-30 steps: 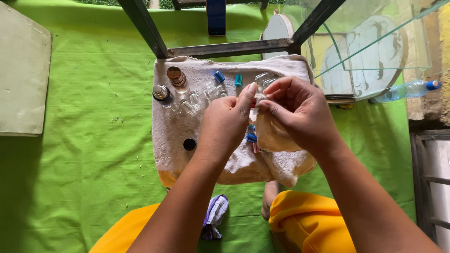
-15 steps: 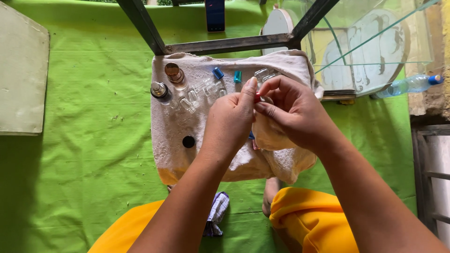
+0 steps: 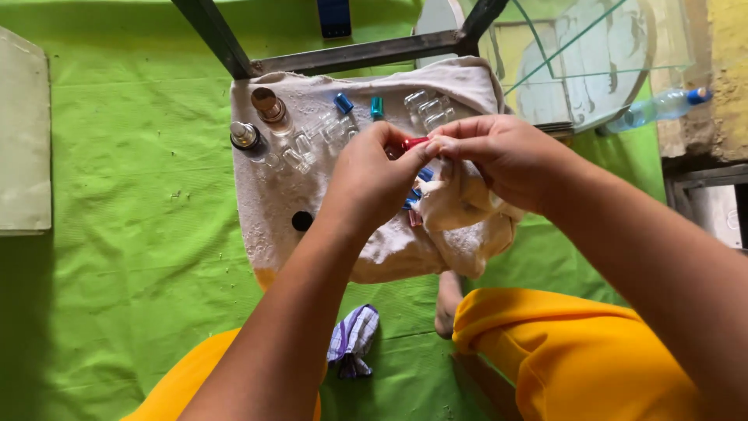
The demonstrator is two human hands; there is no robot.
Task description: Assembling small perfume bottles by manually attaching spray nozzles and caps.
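Note:
My left hand (image 3: pixel 372 183) and my right hand (image 3: pixel 499 160) meet over a dirty white cloth (image 3: pixel 273 199) spread on a green sheet (image 3: pixel 132 257). Between their fingertips they pinch a small vial with a red cap (image 3: pixel 414 143). My right hand also bunches a fold of the cloth under its palm. Just below the hands lie more small vials with blue caps (image 3: pixel 417 187), partly hidden. On the cloth beyond the hands rest several clear little vials (image 3: pixel 312 144), a blue cap (image 3: pixel 343 103), a teal cap (image 3: pixel 377 107) and two round metal-topped bottles (image 3: pixel 257 121).
A dark metal frame (image 3: pixel 351 54) crosses above the cloth. A glass pane (image 3: pixel 592 54) and a plastic bottle with a blue cap (image 3: pixel 654 109) lie at the upper right. A checked rag (image 3: pixel 352 341) sits between my yellow-clad knees (image 3: pixel 576 359). A pale board (image 3: pixel 23 140) is at the left edge.
Both hands have moved slightly up and together; the vial's red cap now shows between the fingertips, where a clear vial body was visible before.

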